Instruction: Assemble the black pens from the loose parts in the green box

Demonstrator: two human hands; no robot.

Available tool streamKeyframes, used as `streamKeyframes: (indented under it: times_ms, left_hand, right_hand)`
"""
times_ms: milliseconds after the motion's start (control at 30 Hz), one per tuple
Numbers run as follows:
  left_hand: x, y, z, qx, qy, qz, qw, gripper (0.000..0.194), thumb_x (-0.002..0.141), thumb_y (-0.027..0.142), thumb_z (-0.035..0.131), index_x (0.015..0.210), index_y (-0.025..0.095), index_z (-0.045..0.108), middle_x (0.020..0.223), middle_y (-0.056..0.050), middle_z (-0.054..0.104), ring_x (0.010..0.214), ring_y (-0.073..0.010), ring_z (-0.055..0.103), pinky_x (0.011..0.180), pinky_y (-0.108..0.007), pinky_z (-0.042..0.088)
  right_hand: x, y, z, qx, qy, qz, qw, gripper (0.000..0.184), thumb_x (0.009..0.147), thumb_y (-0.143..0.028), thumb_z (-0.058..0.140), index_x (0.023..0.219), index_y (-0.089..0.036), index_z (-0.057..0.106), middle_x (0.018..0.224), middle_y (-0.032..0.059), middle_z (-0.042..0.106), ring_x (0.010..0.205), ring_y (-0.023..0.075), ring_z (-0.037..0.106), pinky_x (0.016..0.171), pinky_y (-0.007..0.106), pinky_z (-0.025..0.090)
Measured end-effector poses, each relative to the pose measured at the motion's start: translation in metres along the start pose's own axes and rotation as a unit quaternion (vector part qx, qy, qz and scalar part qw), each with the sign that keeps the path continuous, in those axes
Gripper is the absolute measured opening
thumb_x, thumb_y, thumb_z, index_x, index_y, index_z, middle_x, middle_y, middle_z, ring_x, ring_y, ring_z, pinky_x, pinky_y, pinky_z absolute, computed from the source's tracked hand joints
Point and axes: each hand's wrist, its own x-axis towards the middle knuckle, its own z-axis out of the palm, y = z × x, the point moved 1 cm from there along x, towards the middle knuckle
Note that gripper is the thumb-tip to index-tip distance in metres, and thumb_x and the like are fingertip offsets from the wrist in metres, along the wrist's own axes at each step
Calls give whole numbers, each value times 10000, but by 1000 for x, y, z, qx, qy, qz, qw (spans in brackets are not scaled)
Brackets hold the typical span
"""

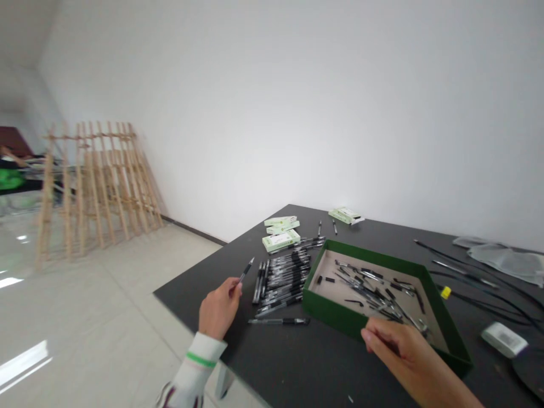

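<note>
My left hand (220, 309) pinches a pen (246, 268) with a dark grip, its tip pointing up and to the right. Beside it on the black table lies a pile of clear-barrelled pens (287, 277), with one separate pen (279, 321) in front. My right hand (395, 343) is closed over the near wall of a green box (335, 321); whatever its fingers hold, if anything, is hidden. Inside that box are loose pen parts (374, 292), with dark caps and thin tubes among them.
Pale green cartons (281, 240) are stacked behind the pile, and more cartons (345, 215) lie near the wall. Black cables (480, 277), a clear plastic bag (505, 260) and a small white box (504, 339) occupy the right side. Wooden frames (100, 187) lean against the wall.
</note>
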Motion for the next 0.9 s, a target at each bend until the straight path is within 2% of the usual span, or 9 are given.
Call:
streamKeyframes:
  times_ms: [133,300,533,733,833,900]
  left_hand:
    - [23,19,14,84,-50,-31,995,239,946,350,569,1069,147,599,888,-27,647,801,-179,654,788,-396,565]
    - [24,36,27,106,-85,-16,991,302,926,408,591,1077,147,591,991,-53,640,862,-190,644,797,-396,561]
    - [10,27,19,87,-85,12,992,248,969,367,519,1044,144,597,833,-15,635,778,-172,648,757,-371,560]
    - [14,18,29,62,-84,26,994,195,948,333,567,954,144,616,811,-6,632,781,-169,645,768,-369,555]
    - [13,12,32,42,-56,11,997,178,953,310,558,945,142,614,785,1,623,743,-163,640,745,-361,554]
    - [5,14,26,3,-26,12,1000,195,968,321,525,994,142,599,804,-4,630,694,-149,630,706,-336,553]
  right_hand:
    - [6,17,10,-50,-6,-6,999,352,991,-374,321,683,-206,350,635,-18,426,602,139,436,571,286,263]
    - [7,22,12,-63,-32,-20,997,345,991,-368,338,691,-202,377,656,-11,479,620,139,453,584,283,280]
    - [6,22,0,-73,-55,-35,995,323,987,-325,362,695,-197,409,648,-13,493,608,134,470,574,279,282]
    - [-1,10,-8,-84,-77,-52,992,270,963,-266,420,709,-189,474,698,5,573,655,141,537,591,272,312]
    - [-6,4,-16,-73,-76,-49,993,235,953,-254,444,741,-190,522,716,6,594,659,137,541,581,260,318]
    - [-8,2,-26,-62,-59,-40,995,221,955,-276,454,773,-193,550,710,0,585,646,134,523,570,253,316]
